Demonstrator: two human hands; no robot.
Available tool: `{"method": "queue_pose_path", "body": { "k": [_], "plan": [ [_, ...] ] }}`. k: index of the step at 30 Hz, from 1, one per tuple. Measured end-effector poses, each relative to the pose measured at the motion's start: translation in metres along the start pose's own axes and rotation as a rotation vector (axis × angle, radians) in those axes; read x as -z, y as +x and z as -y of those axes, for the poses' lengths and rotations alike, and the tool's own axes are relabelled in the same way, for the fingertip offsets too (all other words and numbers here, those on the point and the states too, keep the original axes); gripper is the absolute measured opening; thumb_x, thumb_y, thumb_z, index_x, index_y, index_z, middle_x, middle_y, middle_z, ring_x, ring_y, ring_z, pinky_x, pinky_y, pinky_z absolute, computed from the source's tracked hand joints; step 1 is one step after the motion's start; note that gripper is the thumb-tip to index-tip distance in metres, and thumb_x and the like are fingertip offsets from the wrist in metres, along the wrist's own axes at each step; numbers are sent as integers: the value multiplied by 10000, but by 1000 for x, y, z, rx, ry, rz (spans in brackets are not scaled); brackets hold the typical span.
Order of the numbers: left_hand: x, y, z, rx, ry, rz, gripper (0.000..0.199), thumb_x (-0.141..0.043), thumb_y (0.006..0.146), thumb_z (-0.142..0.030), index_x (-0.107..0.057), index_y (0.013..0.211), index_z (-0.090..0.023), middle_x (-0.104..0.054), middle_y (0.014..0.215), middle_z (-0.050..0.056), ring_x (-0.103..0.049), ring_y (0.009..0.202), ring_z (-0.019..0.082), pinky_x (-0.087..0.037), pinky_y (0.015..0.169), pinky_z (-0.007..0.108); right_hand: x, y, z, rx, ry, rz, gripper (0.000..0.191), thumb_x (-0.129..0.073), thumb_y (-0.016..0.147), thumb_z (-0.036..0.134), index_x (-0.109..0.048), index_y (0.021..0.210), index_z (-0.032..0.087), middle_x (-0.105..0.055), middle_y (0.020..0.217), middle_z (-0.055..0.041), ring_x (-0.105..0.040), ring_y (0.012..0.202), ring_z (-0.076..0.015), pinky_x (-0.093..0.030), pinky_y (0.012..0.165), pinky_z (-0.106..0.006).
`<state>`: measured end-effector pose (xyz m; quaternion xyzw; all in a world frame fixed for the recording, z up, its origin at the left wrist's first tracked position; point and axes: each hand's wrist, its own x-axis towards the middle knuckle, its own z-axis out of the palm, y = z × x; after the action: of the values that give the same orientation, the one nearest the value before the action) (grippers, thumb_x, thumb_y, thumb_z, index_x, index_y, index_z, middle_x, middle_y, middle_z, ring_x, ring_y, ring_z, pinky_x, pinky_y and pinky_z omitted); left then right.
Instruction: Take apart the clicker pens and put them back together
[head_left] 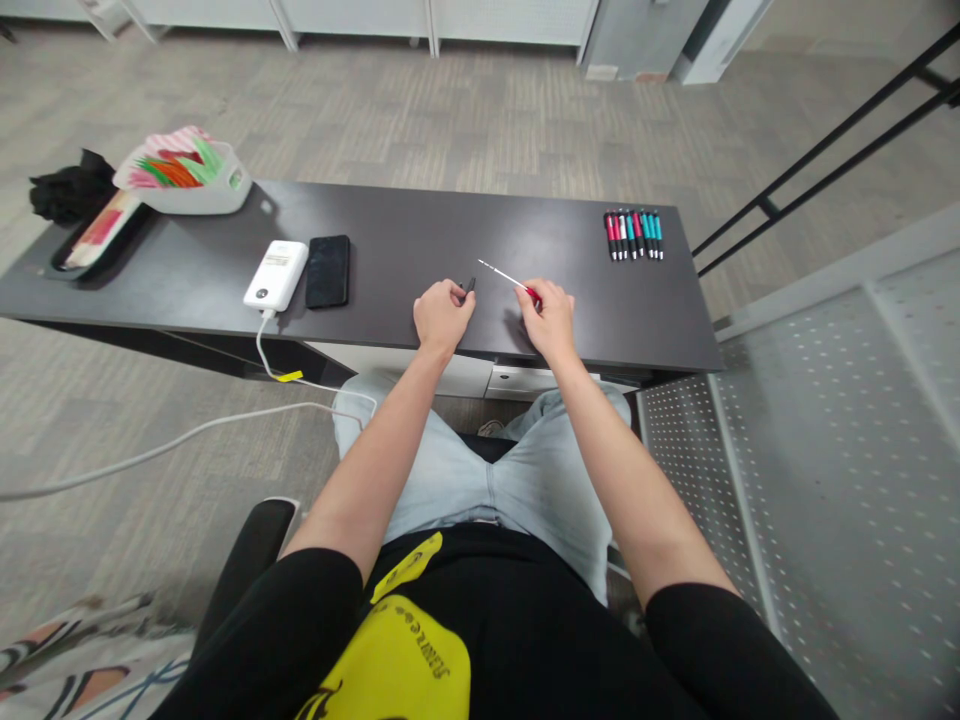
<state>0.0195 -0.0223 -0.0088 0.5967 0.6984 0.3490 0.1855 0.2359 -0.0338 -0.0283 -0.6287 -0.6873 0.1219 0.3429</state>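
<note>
Over the front middle of the dark desk (420, 230), my left hand (441, 318) is closed on a small black pen part (469, 288) whose tip points up and away. To its right, my right hand (549, 318) is closed around a red pen part (533, 295). A thin white refill (499, 272) sticks out of that red part toward the upper left, ending above my left hand. The two hands are apart. Several red, white, black and teal pens (634, 235) lie side by side at the right end of the desk.
A white power bank (276, 275) with a cable (264, 345) and a black phone (328, 271) lie left of my hands. Farther left are a white basket (229, 185) of colourful packets, a black tray (97, 262) and a black cloth bundle (71, 188). A perforated panel (825, 450) stands right.
</note>
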Motion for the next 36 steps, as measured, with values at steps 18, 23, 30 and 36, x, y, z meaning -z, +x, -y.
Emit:
{"method": "queue_pose_path", "body": {
  "k": [18, 23, 30, 36],
  "plan": [
    [-4, -1, 1, -15, 23, 10, 396, -929, 1053, -273, -604, 831, -311, -830, 966, 54, -808, 1043, 358, -587, 1082, 535, 0, 0, 1, -8, 21, 14, 319, -569, 1279, 503, -798, 1157, 316, -854, 1169, -105, -732, 1161, -376, -484, 1107, -527],
    [2, -1, 7, -35, -212, -72, 224, -912, 1085, -285, -706, 997, -293, -777, 997, 37, -743, 945, 264, -617, 1027, 426, 0, 2, 0, -5, 21, 44, 291, -599, 1278, 483, -809, 1154, 323, -854, 1143, -94, -747, 1157, -375, -491, 1105, -519],
    [8, 19, 6, -72, -599, 88, 168, -912, 1093, -223, -816, 1226, -259, -878, 1143, 66, -811, 977, 217, -658, 943, 329, 1, 4, 2, 60, 31, 122, 273, -615, 1283, 455, -837, 1201, 319, -885, 1203, -92, -777, 1198, -362, -503, 1111, -497],
    [2, 27, 0, -35, -657, 143, 188, -858, 1129, -163, -774, 991, -260, -882, 1023, 54, -829, 923, 217, -700, 953, 362, 3, 5, 3, 51, 26, 141, 319, -584, 1295, 492, -839, 1199, 326, -896, 1206, -86, -781, 1189, -353, -510, 1117, -500]
  ]
}}
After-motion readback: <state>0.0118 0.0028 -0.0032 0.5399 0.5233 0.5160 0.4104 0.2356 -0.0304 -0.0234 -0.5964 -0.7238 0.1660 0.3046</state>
